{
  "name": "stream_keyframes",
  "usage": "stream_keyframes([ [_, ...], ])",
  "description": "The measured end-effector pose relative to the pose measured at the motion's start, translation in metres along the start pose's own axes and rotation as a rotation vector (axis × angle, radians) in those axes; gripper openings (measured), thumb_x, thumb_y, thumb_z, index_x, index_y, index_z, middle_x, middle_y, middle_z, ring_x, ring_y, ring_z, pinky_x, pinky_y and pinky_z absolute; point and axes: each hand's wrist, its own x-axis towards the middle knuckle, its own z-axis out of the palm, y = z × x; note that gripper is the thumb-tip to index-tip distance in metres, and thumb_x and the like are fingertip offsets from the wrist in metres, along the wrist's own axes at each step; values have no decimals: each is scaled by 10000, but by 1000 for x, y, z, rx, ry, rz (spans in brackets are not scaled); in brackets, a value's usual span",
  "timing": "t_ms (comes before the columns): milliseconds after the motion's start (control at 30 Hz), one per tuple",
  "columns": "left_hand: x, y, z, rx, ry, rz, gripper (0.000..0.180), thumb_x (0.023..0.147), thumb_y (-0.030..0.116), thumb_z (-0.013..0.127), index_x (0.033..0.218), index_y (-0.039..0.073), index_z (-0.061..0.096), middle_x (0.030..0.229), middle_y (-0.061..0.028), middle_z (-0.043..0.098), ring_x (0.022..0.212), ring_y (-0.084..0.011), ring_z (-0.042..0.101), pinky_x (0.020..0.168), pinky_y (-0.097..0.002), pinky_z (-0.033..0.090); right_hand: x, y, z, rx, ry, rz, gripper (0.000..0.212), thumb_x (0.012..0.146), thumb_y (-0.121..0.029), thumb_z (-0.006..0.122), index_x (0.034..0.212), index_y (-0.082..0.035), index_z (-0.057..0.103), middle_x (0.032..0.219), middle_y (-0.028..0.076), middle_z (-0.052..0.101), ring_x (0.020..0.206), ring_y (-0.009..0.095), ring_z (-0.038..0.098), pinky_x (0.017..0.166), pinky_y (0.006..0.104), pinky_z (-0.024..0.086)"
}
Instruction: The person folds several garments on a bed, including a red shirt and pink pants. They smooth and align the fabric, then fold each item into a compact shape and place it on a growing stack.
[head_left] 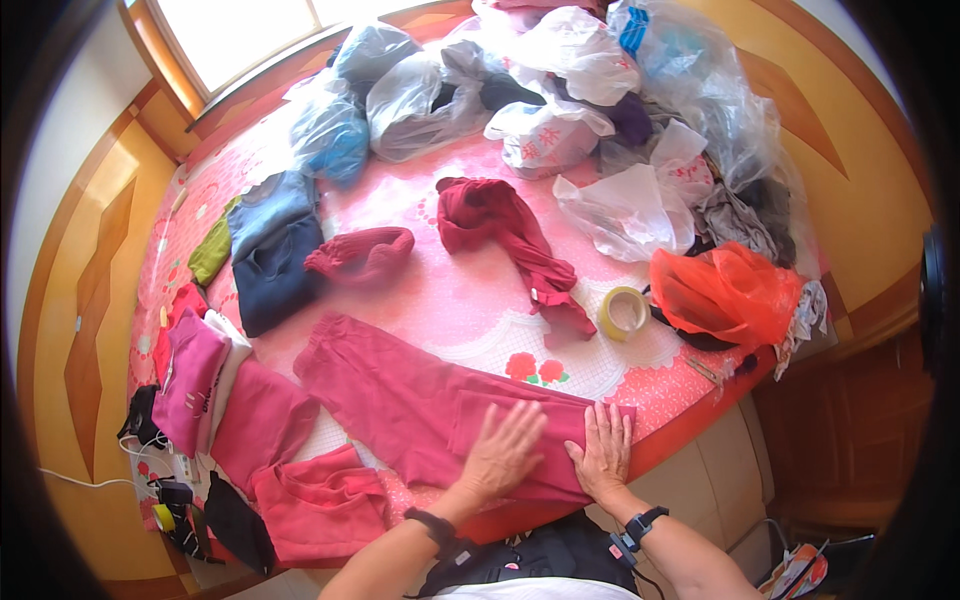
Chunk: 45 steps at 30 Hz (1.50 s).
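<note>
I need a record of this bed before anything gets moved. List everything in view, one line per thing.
Pink cotton trousers: one, pink, flat along the bed's near edge, under both hands.
Dark red knitted garment: one, crumpled, bed centre.
Red knitted cap-like piece: one, left of it.
Navy folded sweater: one, left side, a blue piece above it.
Green folded cloth: one, far left.
Pink folded clothes: several, lower left.
Yellowish tape roll: one, right of centre.
Orange plastic bag: one, right edge.
Clear and white plastic bags: many, far side.
Pink patterned bedsheet: one, covering the bed.
Left hand: flat on the trousers.
Right hand: flat beside it.
</note>
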Motion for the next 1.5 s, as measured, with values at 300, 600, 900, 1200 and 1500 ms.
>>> stream_keyframes([
  [300,-32,-65,0,138,-120,-216,750,984,546,529,1564,86,410,1676,-59,315,1575,-263,216,1255,-605,61,1,-1,2,-50,-8,-10,772,892,-463,666,1487,-8,474,1579,170,427,1489,386,337,1249,568,199],
  [600,-25,-62,-12,-145,130,-615,631,916,299,725,1454,64,495,1406,-160,555,1294,-338,506,1092,-513,359,4,-3,1,-81,26,-22,770,883,-462,672,1472,-3,487,1560,174,452,1470,385,369,1239,568,222],
  [900,1,-62,-23,-248,-29,-905,394,878,310,769,1122,44,613,1048,-193,688,1064,-394,617,897,-524,467,3,-4,0,-66,37,-33,753,886,-444,687,1467,-4,496,1547,187,461,1467,387,372,1233,577,227],
  [1200,-3,-85,-40,-350,25,-914,342,923,333,724,1053,38,611,924,-240,709,940,-449,685,785,-544,515,17,-20,-17,-24,-12,-246,719,885,-435,706,1473,-65,520,1529,194,477,1462,374,388,1232,578,223],
  [1500,-5,-75,-33,-48,144,-624,595,863,307,772,1352,59,541,1499,-170,489,1381,-348,474,1114,-539,366,24,-31,-15,37,-147,-241,717,907,-447,683,1489,-69,502,1553,209,447,1470,387,375,1239,546,223],
])
